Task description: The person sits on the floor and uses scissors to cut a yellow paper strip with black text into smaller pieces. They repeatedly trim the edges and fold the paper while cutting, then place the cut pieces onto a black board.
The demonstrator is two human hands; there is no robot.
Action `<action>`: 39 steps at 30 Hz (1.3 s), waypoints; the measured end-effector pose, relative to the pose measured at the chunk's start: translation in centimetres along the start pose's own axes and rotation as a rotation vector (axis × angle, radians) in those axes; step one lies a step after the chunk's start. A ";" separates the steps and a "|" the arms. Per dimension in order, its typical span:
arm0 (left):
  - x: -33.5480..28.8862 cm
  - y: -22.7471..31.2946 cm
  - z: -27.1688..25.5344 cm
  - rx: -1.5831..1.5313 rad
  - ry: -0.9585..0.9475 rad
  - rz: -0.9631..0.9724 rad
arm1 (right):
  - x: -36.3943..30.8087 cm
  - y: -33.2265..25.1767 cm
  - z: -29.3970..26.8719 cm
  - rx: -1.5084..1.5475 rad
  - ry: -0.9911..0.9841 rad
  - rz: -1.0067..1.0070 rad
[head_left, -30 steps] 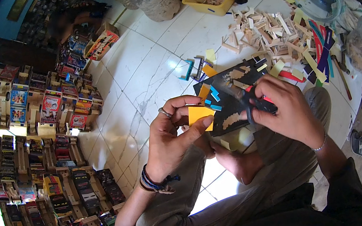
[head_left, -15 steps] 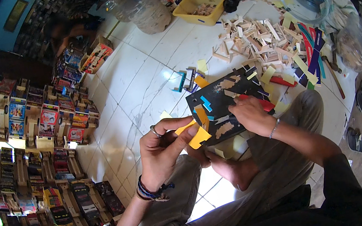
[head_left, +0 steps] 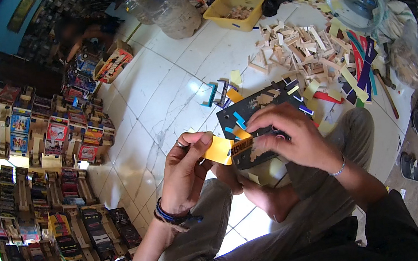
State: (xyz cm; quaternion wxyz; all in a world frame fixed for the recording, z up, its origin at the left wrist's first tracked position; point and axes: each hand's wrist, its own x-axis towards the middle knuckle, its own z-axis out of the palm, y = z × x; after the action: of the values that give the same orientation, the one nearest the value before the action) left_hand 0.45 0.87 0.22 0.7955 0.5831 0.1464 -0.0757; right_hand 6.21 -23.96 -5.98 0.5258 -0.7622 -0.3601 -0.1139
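My left hand (head_left: pixel 185 169) pinches a bent yellow piece (head_left: pixel 218 151) of thin sheet between thumb and fingers. Its darker, printed part reaches right toward my other hand. Over the black board (head_left: pixel 226 118), my right hand (head_left: pixel 301 135) hovers with thumb and fingers apart, seemingly holding nothing. Small blue pieces (head_left: pixel 240 121) and tan patches lie on the board, which is in front of my crossed legs. My right hand hides part of the board's right side.
Beyond the board spreads a heap of small wooden pieces (head_left: pixel 297 50), with a yellow tub (head_left: pixel 234 10) behind. A hammer (head_left: pixel 386 90) and coloured strips (head_left: pixel 363 61) lie right. Wooden toy trucks (head_left: pixel 56 137) fill the left. Another person (head_left: pixel 84 35) sits at the far left.
My right hand has lifted off the board and moved nearer the yellow piece, its fingers spreading. My left hand keeps its hold, with the yellow piece turned so its printed part shows.
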 end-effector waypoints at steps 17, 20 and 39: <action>-0.1 0.3 1.0 0.431 -0.166 0.273 | 0.3 -3.5 0.3 0.320 -0.096 0.193; -0.6 0.5 1.2 0.418 -0.273 0.359 | 0.3 -3.7 -0.1 0.418 -0.175 0.248; -0.9 0.6 1.4 0.582 -0.386 0.536 | 0.1 -3.0 -0.8 1.139 -0.469 0.677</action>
State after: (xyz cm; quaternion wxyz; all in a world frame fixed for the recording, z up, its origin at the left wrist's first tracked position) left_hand -0.06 -0.33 1.48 0.6026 0.7754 -0.1885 -0.0122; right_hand 4.45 -24.07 -3.42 0.7582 -0.4429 -0.2106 0.4297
